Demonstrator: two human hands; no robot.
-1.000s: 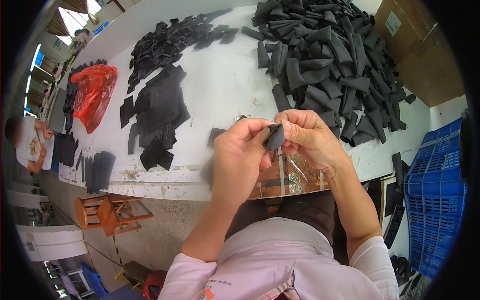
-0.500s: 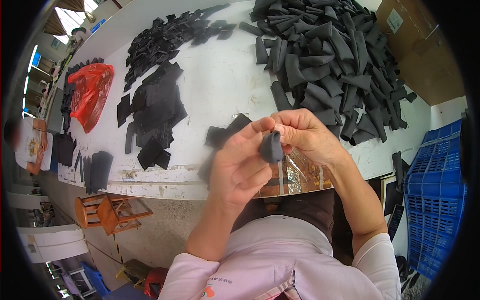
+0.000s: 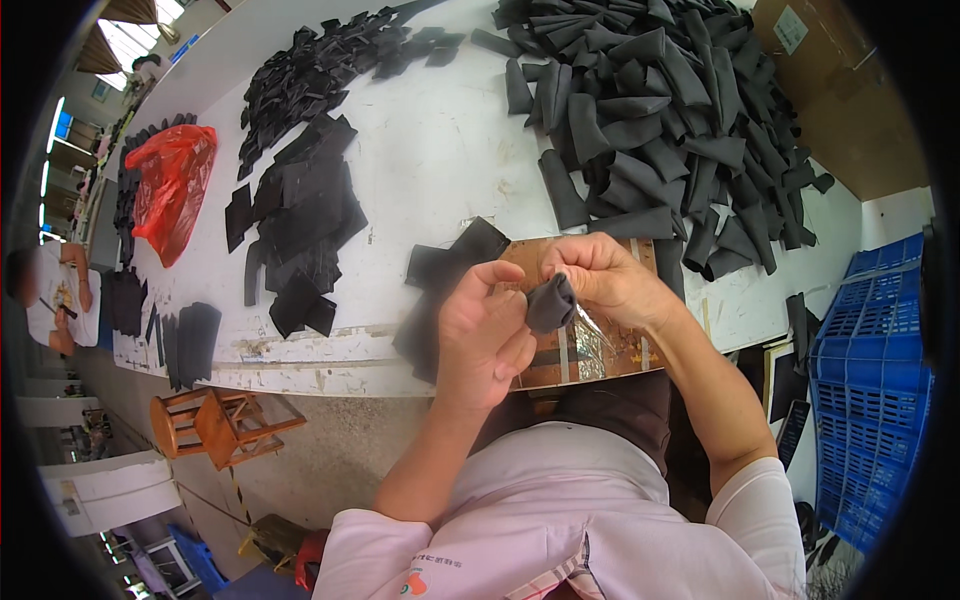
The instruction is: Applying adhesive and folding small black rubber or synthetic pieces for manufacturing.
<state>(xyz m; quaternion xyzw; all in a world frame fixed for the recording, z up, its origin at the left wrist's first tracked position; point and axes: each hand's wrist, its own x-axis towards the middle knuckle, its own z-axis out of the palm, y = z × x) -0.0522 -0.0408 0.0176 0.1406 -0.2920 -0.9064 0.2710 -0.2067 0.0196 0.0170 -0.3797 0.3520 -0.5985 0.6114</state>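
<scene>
A small dark grey fabric tube (image 3: 549,304) is held between my two hands over the front of the table. Its folded mouth faces right, and its body looks rounded and bunched. My right hand (image 3: 612,284) pinches its upper right edge between thumb and fingers. On the other side, my left hand (image 3: 484,335) is curled with its fingertips against the tube's left side. Under the hands lies a brown taped board (image 3: 640,350). Flat black fabric pieces (image 3: 474,245) lie just beyond my left hand.
A large heap of dark fabric tubes (image 3: 640,110) covers the back right, beside a cardboard box (image 3: 850,130). Stacked black pieces (image 3: 305,210) and a red plastic bag (image 3: 175,190) lie left. Blue crates (image 3: 870,390) stand right, a wooden stool (image 3: 225,425) left. Another person (image 3: 65,295) is far left.
The fabric tube has turned so its folded mouth shows on the right. My left fingertips have drawn back from my right ones and sit lower on the tube. My right hand stays pinched on it.
</scene>
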